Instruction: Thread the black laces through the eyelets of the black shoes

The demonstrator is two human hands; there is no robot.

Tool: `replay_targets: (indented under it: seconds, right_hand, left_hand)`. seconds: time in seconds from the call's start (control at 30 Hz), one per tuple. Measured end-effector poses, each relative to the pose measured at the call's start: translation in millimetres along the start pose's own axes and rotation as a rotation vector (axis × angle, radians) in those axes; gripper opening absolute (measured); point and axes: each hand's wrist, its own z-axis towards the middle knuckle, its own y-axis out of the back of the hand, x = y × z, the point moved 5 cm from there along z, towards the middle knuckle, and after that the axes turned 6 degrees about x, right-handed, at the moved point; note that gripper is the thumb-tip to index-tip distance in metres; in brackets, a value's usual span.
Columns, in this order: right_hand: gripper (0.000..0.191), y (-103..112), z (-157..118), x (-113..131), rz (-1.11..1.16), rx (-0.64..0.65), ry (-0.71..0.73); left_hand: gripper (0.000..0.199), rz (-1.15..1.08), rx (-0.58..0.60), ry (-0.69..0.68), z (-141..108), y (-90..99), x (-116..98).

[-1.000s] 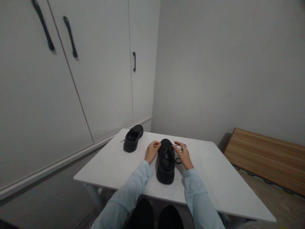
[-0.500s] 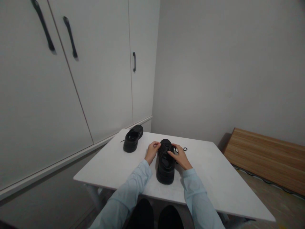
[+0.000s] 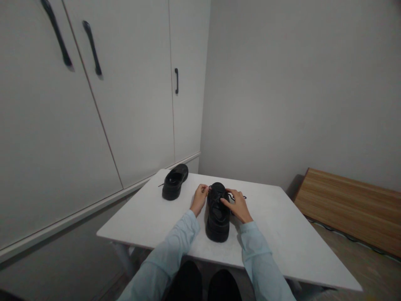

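A black lace-up shoe (image 3: 218, 228) stands on the white table (image 3: 269, 234), its heel towards me and its toe pointing away. My left hand (image 3: 199, 198) is closed in a pinch just left of the shoe's front, on a thin black shoelace (image 3: 209, 189) that runs to the shoe. From the right, my right hand (image 3: 238, 205) grips the upper, thumb on the lacing area and fingers along the side. More black lace lies on the table beyond the right hand's fingers. The other fingers of my left hand are curled and partly hidden.
A second black shoe (image 3: 172, 190) rests at the table's far left, a lace end sticking out beside it. White cabinets (image 3: 140, 104) with dark handles line the left, and a grey wall (image 3: 282, 96) stands behind. A wooden board (image 3: 351, 205) leans at the right.
My left hand has drawn slightly left, away from the shoe, with the lace. On the right, the loose lace has changed shape. My right hand and both shoes have stayed in place.
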Motion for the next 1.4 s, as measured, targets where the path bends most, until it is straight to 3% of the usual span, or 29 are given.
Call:
replay_targets:
  seconds: [0.3, 0.5, 0.73, 0.93, 1.07, 1.17, 1.4]
  right_hand:
    - [0.050, 8, -1, 6, -0.118, -0.106, 0.037]
    - [0.049, 3, 0, 4, -0.099, -0.093, 0.067]
    - [0.044, -1, -2, 2, -0.096, -0.044, 0.031]
    - [0.040, -2, -1, 2, -0.084, -0.008, 0.034]
    - [0.038, -2, 0, 2, -0.076, -0.002, 0.040]
    - [0.036, -1, 0, 2, -0.074, 0.002, 0.027]
    - [0.035, -1, 0, 2, -0.049, 0.013, 0.037]
  left_hand:
    - [0.016, -0.003, -0.059, -0.060, -1, 3.5, -12]
    - [0.018, -0.055, -0.037, -0.110, -2, 1.4, -21]
    - [0.012, 0.182, -0.110, -0.114, -2, 14.1, -31]
    - [0.005, 0.391, -0.023, -0.187, -7, 10.0, -40]
    - [0.016, 0.540, 0.033, -0.225, -10, 9.1, -40]
    - [0.014, 0.740, 0.064, -0.217, -11, 9.8, -38]
    - [0.013, 0.927, -0.060, -0.206, -14, 21.2, -36]
